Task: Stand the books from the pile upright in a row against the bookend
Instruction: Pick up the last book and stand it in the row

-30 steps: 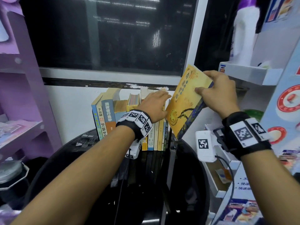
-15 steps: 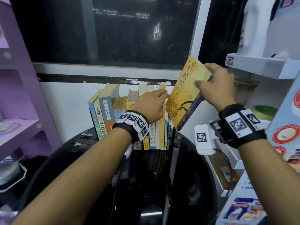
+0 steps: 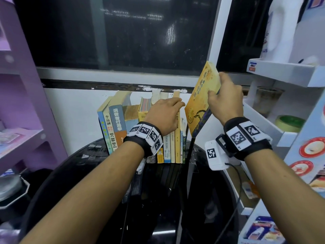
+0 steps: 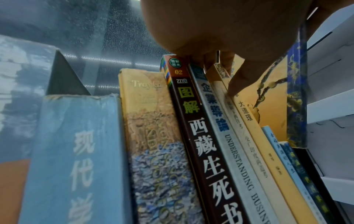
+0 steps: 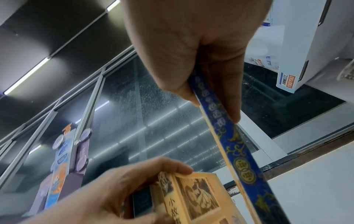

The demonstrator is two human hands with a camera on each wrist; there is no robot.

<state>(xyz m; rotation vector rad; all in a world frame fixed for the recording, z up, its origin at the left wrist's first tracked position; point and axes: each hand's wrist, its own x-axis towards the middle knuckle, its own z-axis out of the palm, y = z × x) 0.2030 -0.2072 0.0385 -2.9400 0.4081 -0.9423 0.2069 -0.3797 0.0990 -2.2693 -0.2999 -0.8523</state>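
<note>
A row of standing books (image 3: 140, 131) stands on the round black table (image 3: 98, 164). My left hand (image 3: 168, 110) lies over the tops at the row's right end. Its fingers curl over a tall yellow book (image 5: 193, 197) and the thumb presses the spines (image 4: 235, 87). My right hand (image 3: 215, 88) pinches the upper edge of a yellow book with a blue spine (image 3: 198, 106), thumb on the cover. That book hangs tilted just right of the row, its lower corner above a thin black upright plate (image 3: 190, 147), seen edge-on at the row's right end.
A white shelf unit (image 3: 281, 71) with jars and a tape roll stands close on the right. Purple shelves (image 3: 21, 138) stand on the left. A dark window (image 3: 123, 32) and a white wall are right behind the books.
My right hand has brought the yellow book down and left, closer to the row and more upright. My left hand has stayed on the tops of the books.
</note>
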